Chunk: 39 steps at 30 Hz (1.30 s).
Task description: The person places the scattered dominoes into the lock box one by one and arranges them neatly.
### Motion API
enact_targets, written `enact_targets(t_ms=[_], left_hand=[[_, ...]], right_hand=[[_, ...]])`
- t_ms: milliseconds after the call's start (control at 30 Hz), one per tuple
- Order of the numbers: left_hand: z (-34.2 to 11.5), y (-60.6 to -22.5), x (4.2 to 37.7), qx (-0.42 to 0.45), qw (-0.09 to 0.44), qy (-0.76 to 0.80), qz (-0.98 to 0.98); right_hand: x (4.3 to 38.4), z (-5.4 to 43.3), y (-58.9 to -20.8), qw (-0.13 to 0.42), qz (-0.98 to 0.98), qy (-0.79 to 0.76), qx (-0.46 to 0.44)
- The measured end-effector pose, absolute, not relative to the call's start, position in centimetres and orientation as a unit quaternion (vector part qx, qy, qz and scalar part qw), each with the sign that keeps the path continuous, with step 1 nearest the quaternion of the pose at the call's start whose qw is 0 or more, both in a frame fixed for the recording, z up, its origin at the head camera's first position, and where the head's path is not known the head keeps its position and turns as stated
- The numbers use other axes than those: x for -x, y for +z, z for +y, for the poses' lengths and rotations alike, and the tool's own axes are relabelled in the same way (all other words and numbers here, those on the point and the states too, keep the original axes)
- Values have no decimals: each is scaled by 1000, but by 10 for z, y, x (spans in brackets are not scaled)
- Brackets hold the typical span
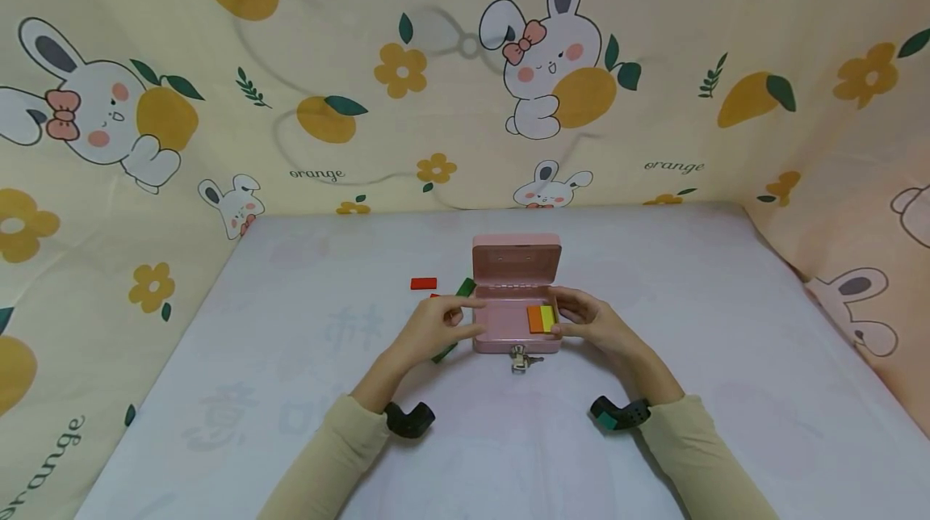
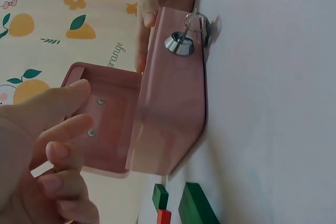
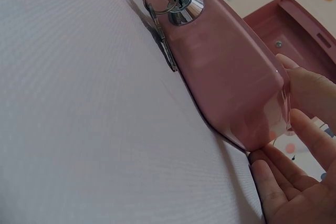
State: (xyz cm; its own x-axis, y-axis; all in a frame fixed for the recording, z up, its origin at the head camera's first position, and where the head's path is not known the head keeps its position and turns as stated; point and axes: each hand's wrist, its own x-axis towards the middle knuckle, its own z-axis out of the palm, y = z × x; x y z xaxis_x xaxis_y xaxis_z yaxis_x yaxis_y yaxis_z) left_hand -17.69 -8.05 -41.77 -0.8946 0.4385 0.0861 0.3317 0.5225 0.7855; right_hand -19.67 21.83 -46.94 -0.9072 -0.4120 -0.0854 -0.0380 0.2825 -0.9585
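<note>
A pink metal cash box (image 1: pixel 501 326) stands on the table with its lid (image 1: pixel 517 263) raised. Keys (image 1: pixel 519 360) hang from the lock in its front wall. Inside, an orange block (image 1: pixel 534 319) and a yellow block (image 1: pixel 547 319) lie side by side against the right wall. My left hand (image 1: pixel 436 322) reaches to the box's left rim, thumb and forefinger apart, nothing between them. With thumb at the rim and fingers along the outside, my right hand (image 3: pixel 310 166) holds the box's right side. Behind the left hand lie green blocks (image 2: pixel 197 205), partly hidden in the head view.
A red block (image 1: pixel 424 283) lies on the white-covered table (image 1: pixel 291 423) left of the box. Another red block (image 2: pixel 164 216) shows beside the green ones. Printed cloth (image 1: pixel 450 124) rises behind the table and along both sides.
</note>
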Motion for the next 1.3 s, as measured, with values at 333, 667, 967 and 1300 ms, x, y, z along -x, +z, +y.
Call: enact_targets(t_ms=[333,667,967,1300], left_hand=[[-93,-425,179,-207,82,441,869],[-109,-432,183,-241,113,435,860],[-126,-440,189,-226,164,425,861],[-138,-447,192,-243,203,414,853]], right_hand=[[196,219,-470,158,784,-581,149],[197,219,-470,159,784,-582,143],[198,219,-471,162,784,-581,145],[198,219,-471,159,782,-583,152]])
